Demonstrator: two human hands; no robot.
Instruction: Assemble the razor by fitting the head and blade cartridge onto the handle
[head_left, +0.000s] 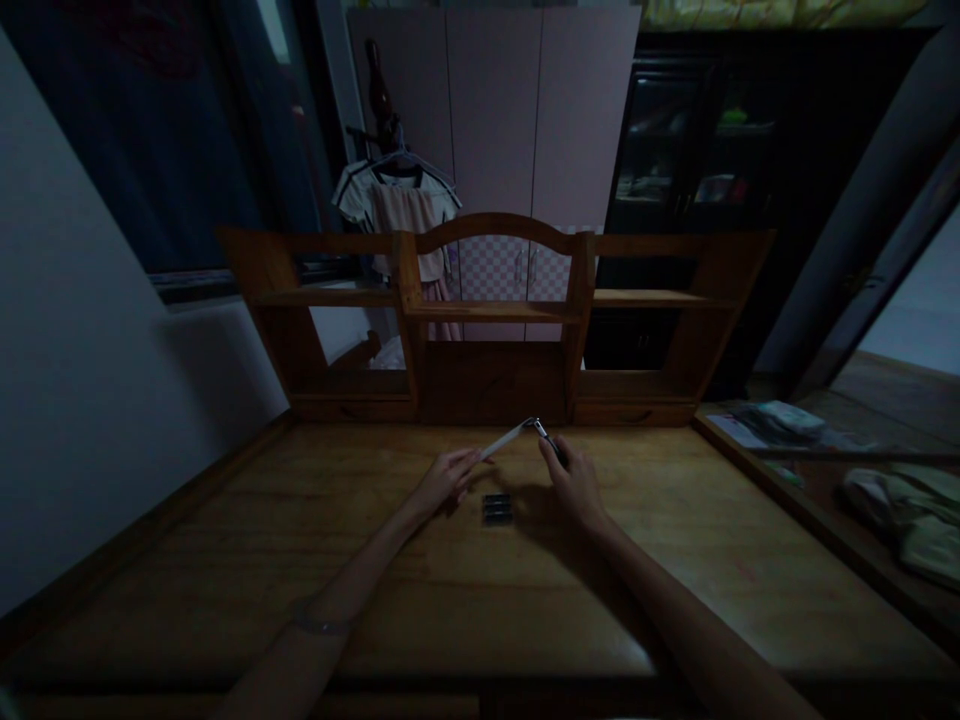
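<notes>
from the head camera i count two hands, both mine, one pale strip, one dark-handled tool and three dark bars. my left hand grasps the near end of the pale strip in its fingers; my right hand is wrapped around the dark-handled tool. the strip is out in front, in the gap between my two grips. its long axis slants away from my left fingers, forward and to the right, and its far end, dark and small, comes up to the tool's metal tip. whether they touch there, i cannot tell. the tool slants the other way, its tip pointing forward and left of my right grip.

the dark bars lie in a row on the desk, between my hands and a little nearer to me than the strip. one band circles my left forearm, behind that grip. beyond both grips a wooden shelf unit with two drawers stands across the desk and partly blocks the pink wardrobe and hanging clothes. well off to the right of my right grip lies bundled cloth.
</notes>
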